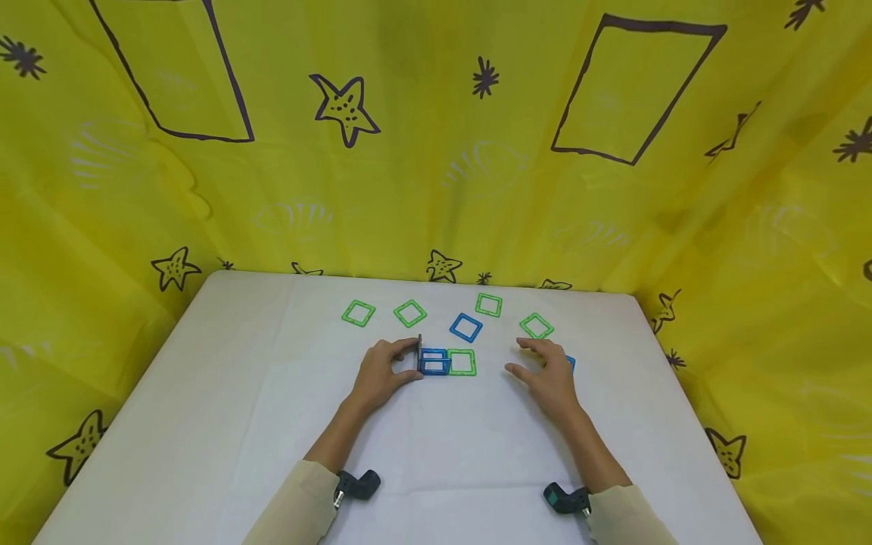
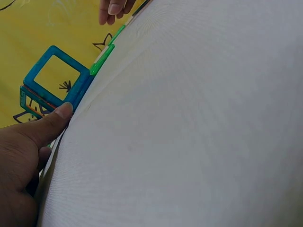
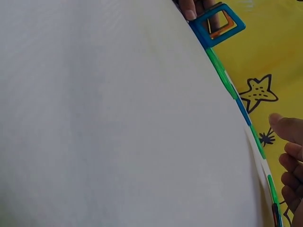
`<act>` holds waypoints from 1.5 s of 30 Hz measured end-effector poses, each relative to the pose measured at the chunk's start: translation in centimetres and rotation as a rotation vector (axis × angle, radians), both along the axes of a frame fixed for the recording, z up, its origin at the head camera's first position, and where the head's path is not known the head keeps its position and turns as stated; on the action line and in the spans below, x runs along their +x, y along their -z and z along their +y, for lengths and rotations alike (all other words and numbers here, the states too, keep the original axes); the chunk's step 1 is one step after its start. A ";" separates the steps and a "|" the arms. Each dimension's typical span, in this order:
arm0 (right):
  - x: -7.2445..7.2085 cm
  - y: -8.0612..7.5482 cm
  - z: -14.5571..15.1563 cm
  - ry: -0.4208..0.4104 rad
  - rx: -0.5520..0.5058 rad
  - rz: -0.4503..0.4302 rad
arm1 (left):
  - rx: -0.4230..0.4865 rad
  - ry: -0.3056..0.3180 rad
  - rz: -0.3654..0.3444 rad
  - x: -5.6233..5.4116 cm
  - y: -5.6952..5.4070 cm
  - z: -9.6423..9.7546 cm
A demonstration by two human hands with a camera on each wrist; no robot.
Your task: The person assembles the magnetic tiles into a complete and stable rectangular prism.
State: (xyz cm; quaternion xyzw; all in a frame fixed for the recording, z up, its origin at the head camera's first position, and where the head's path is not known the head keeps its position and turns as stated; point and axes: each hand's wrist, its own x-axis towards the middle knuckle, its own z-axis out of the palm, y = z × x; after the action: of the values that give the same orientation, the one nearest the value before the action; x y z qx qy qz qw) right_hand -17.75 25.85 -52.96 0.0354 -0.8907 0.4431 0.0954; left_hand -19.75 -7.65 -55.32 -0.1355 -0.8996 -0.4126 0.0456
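Observation:
My left hand pinches a square magnetic frame tile standing edge-on at the left end of a small build. Its thumb lies at the near lower corner, and some fingers are hidden behind the tiles in the left wrist view. Joined to that tile is an upright blue tile, over a blue base. A flat green tile adjoins the base on the right. With thumb and fingers apart and nothing between them, my right hand hovers to the right, partly covering a blue tile.
Behind the build lie loose green tiles, among them one at the left and one at the right. A loose blue tile lies between them. The white-covered table meets a yellow patterned curtain at its back and sides.

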 end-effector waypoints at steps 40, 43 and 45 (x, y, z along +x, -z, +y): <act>0.9 0.8 8.2 0.057 0.127 -0.036 | -0.013 0.002 0.011 0.2 0.1 0.0; 0.8 0.9 8.4 0.053 0.133 -0.043 | -0.011 0.003 0.016 0.2 0.0 0.0; 0.8 1.0 8.4 0.052 0.145 -0.052 | -0.011 0.004 0.017 0.2 0.0 0.0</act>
State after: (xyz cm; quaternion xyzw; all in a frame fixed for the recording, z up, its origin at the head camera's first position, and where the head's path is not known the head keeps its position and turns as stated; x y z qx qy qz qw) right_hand -16.99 34.25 -53.93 0.0076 -0.9232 0.3757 0.0807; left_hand -19.59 -7.65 -55.29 -0.1409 -0.9013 -0.4064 0.0519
